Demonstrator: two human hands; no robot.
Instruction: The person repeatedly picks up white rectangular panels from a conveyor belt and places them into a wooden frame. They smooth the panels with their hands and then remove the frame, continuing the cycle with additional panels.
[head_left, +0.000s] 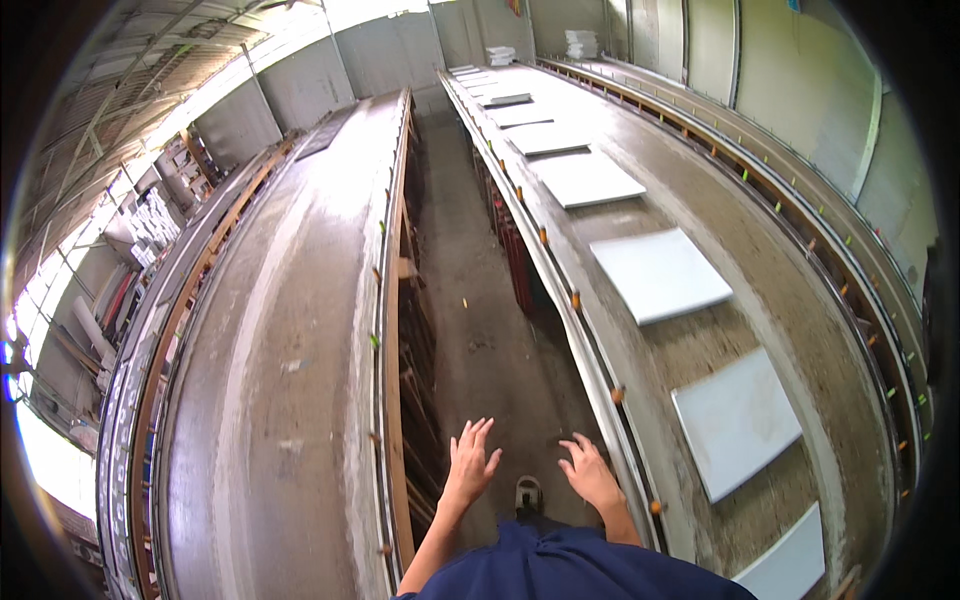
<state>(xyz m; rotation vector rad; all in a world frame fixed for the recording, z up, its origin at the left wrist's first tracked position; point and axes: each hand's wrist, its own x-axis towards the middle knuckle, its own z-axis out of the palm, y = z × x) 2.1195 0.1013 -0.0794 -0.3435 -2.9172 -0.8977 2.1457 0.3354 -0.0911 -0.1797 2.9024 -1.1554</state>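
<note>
My left hand (471, 462) hovers over the aisle, fingers spread, with nothing in it. Its nearest neighbour is the wooden edge of the left long table (290, 380). Beside the rail of the right long table (650, 365), my right hand (590, 470) is also open and holds nothing. A row of white rectangular sheets runs along the right table. The closest ones are a sheet (785, 560) cut off by the lower edge, a sheet (738, 422) to the right of my right hand, and another sheet (662, 275) farther along.
Between the tables runs a narrow concrete aisle (465, 290), where my shoe (528, 492) shows. Orange and green pegs line the table rails. Stacks of white sheets (581, 44) stand at the far end. Dark red frames (520, 265) are stored under the right table.
</note>
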